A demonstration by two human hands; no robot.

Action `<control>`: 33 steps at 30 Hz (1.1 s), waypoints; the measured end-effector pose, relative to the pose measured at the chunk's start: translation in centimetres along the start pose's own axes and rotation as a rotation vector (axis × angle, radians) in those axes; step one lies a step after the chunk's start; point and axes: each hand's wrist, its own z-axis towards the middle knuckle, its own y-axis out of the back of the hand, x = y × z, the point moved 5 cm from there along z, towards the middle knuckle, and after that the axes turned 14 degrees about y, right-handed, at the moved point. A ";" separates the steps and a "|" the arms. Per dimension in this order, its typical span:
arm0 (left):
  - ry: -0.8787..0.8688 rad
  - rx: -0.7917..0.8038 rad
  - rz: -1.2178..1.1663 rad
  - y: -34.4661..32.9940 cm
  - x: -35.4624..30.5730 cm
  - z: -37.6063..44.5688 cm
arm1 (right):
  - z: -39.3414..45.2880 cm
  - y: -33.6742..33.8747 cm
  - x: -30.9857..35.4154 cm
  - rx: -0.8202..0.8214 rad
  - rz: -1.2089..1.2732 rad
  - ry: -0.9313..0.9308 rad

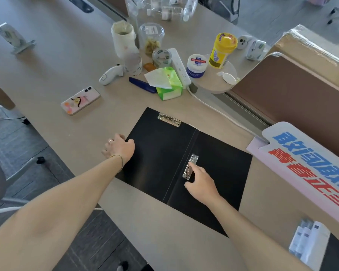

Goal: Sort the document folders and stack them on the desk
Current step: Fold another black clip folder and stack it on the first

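Observation:
A black document folder (160, 153) lies open and flat on the beige desk (47, 71), turned at a slant. One metal clip (169, 119) sits at its far edge and another metal clip (186, 172) beside the spine. My left hand (119, 147) grips the folder's left edge, thumb on top and fingers curled under the cover. My right hand (202, 182) rests on the right half, with the index fingertip on the spine clip and nothing held.
Behind the folder lie a phone (80, 102), a green tissue pack (167, 84), a power strip (179, 65) with a white cable (213, 108), jars and cups. A printed sign board (309, 165) and papers (309, 243) crowd the right side. The desk's edge runs at my left.

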 end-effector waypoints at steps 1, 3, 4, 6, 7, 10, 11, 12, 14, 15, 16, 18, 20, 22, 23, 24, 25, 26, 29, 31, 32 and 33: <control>0.006 0.004 -0.006 0.1 0.0 0.1 | 0.0 0.1 0.0 -0.001 0.007 -0.002; 0.011 0.015 -0.011 0.7 -0.1 -0.1 | 0.1 0.1 0.0 -0.002 0.020 -0.001; 0.012 0.022 -0.011 1.1 0.0 -0.3 | 0.1 0.1 0.0 -0.002 0.023 0.001; -0.012 0.033 -0.020 2.1 -0.3 -0.8 | 0.0 0.2 0.1 -0.005 0.030 0.002; -0.038 0.027 -0.026 2.8 -0.4 -1.3 | -0.1 0.1 0.2 -0.006 0.036 0.002; -0.177 -0.056 -0.040 5.4 -1.2 -3.4 | -0.5 -0.1 0.5 -0.010 0.091 0.005; -0.244 -0.091 -0.044 6.3 -1.7 -4.4 | -0.8 -0.2 0.5 -0.012 0.131 0.008; -0.313 -0.100 -0.056 7.1 -2.3 -5.7 | -1.1 -0.2 0.6 -0.015 0.182 0.007; -0.414 -0.029 -0.101 8.3 -3.3 -8.3 | -2.1 -0.1 0.3 -0.037 0.286 -0.008; -0.451 0.030 -0.115 8.7 -3.8 -9.7 | -2.7 0.1 0.0 -0.056 0.320 -0.021; -0.485 0.092 -0.124 9.0 -4.2 -11.2 | -3.4 0.5 -0.3 -0.078 0.336 -0.030; -0.547 0.256 -0.174 9.0 -5.1 -14.4 | -5.1 1.5 -1.2 -0.140 0.356 -0.037; -0.591 0.460 -0.233 8.2 -5.6 -17.6 | -6.8 2.5 -2.2 -0.210 0.401 -0.056; -0.610 0.631 -0.252 6.4 -5.8 -20.2 | -8.4 3.7 -3.5 -0.268 0.417 -0.079; -0.616 0.703 -0.264 5.2 -5.8 -21.2 | -9.1 4.3 -4.1 -0.297 0.410 -0.091; -0.621 0.770 -0.278 3.7 -5.8 -22.0 | -9.7 5.0 -4.7 -0.327 0.401 -0.104; -0.625 0.816 -0.280 2.3 -5.8 -22.8 | -10.2 5.6 -5.3 -0.353 0.392 -0.118; -0.633 0.841 -0.269 0.8 -5.7 -23.6 | -10.8 6.1 -5.9 -0.374 0.386 -0.136; -0.654 0.831 -0.231 -3.2 -5.5 -25.2 | -12.2 7.3 -7.6 -0.430 0.414 -0.166; -0.616 0.785 -0.201 -5.8 -5.2 -24.8 | -12.9 7.9 -8.8 -0.473 0.407 -0.165; -0.597 0.748 -0.158 -6.9 -4.9 -24.2 | -13.1 8.3 -9.4 -0.496 0.393 -0.171; -0.593 0.704 -0.101 -7.9 -4.5 -23.7 | -13.5 8.6 -9.9 -0.516 0.382 -0.182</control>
